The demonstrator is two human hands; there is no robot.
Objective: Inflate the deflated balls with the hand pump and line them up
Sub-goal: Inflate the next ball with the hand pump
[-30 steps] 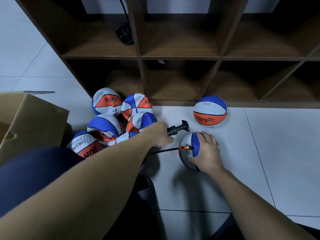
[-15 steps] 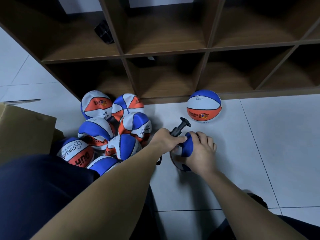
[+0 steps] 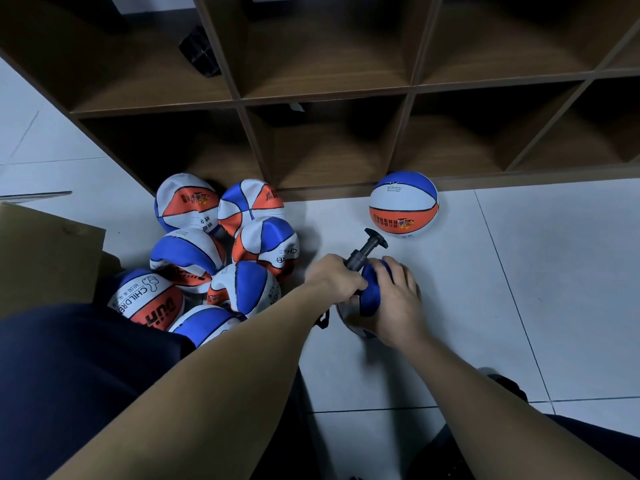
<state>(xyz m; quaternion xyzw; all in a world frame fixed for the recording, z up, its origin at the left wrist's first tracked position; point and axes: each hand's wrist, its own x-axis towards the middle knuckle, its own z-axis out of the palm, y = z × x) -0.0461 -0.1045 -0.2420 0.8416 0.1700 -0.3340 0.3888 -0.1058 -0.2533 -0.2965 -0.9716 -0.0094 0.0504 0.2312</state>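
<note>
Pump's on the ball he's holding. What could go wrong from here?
1. The left hand grips the pump at a slant, so the needle might bend or slip out.
2. The right hand steadies a soft ball, which may squirm under pumping.
3. The deflated pile sits close; an elbow could scatter it.

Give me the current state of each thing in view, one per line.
Hand pump: held by the left hand, handle up, against the ball.
Ball being pumped: flat and creased, on the floor under the right hand.
Inflated ball: round, alone by the shelf's base.
Pile of deflated balls: dented, heaped left.
Shelf: open cubbies.
</note>
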